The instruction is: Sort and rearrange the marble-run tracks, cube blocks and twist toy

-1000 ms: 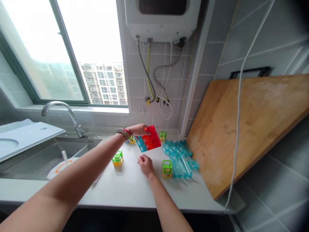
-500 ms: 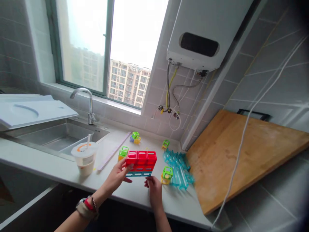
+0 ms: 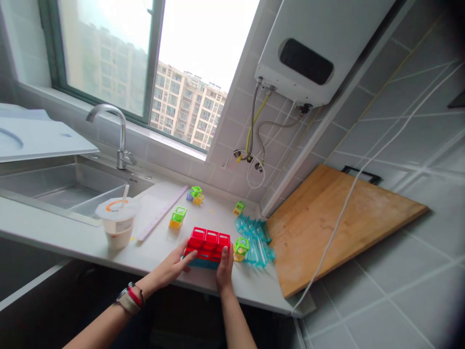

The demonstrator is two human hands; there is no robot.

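Observation:
A block of joined red frames (image 3: 209, 244) with a blue-green layer beneath it is held between both hands near the counter's front edge. My left hand (image 3: 177, 264) grips its left side, thumb on the front. On its right end is my right hand (image 3: 225, 269), thumb pressed against the front face. Just right of the block stands a green and yellow cube stack (image 3: 241, 248), beside a pile of teal translucent pieces (image 3: 257, 245). Another green and yellow stack (image 3: 178, 217) sits behind and to the left.
A lidded cup with a straw (image 3: 116, 228) stands left, beside a pale strip (image 3: 163, 213). Small cubes (image 3: 196, 195) and another stack (image 3: 239, 208) lie farther back. The sink (image 3: 69, 186) is far left; a wooden board (image 3: 341, 218) leans at right with a white cable (image 3: 339, 218) across it.
The red block has moved lower, toward the counter's front edge. My right hand has risen from below the block to grip its right end. The camera view has shifted.

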